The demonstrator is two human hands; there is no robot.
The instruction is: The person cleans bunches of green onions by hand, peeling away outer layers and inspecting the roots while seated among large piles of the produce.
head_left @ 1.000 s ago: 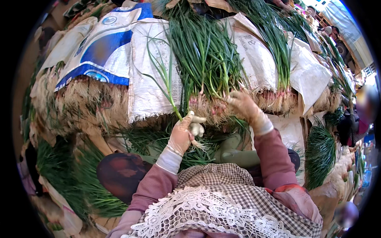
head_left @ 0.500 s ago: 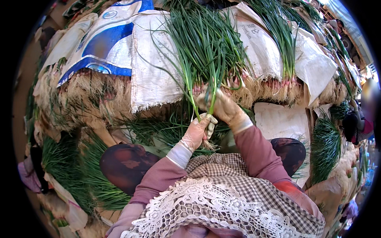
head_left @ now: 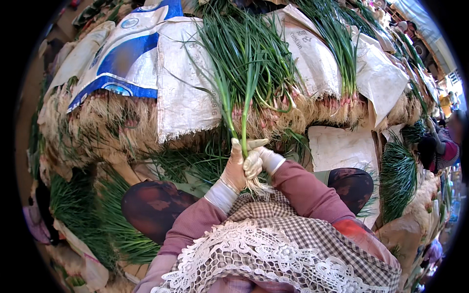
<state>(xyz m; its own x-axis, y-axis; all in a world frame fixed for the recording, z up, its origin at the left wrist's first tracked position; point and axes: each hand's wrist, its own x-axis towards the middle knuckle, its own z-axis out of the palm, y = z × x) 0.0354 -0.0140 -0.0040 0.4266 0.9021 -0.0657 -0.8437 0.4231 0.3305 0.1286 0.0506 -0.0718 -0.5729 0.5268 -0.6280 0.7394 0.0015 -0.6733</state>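
My left hand [head_left: 235,171], in a pale glove, is closed round the lower stalks of a few spring onions [head_left: 248,93]. Their pale roots [head_left: 256,186] hang below the fingers, and the long green leaves reach away over the pile. Close against it, my gloved right hand [head_left: 266,157] grips the same stalks from the right. One of its digits lies across beside them; its other fingers are partly hidden. Just beyond both hands lies a thick heap of spring onions [head_left: 276,63], with pinkish bulbs and tangled roots toward me.
White woven sacks [head_left: 185,73] and a blue-and-white sack [head_left: 128,53] cover more bundles. Cut greens [head_left: 195,163] lie between my knees. Spring onion bundles stand at left [head_left: 80,210] and right [head_left: 398,180]. Another person [head_left: 442,146] sits at the far right.
My right hand has come down from the upper stalks to beside my left hand. The held spring onions have shifted slightly left, and their roots have come nearer to my lap.
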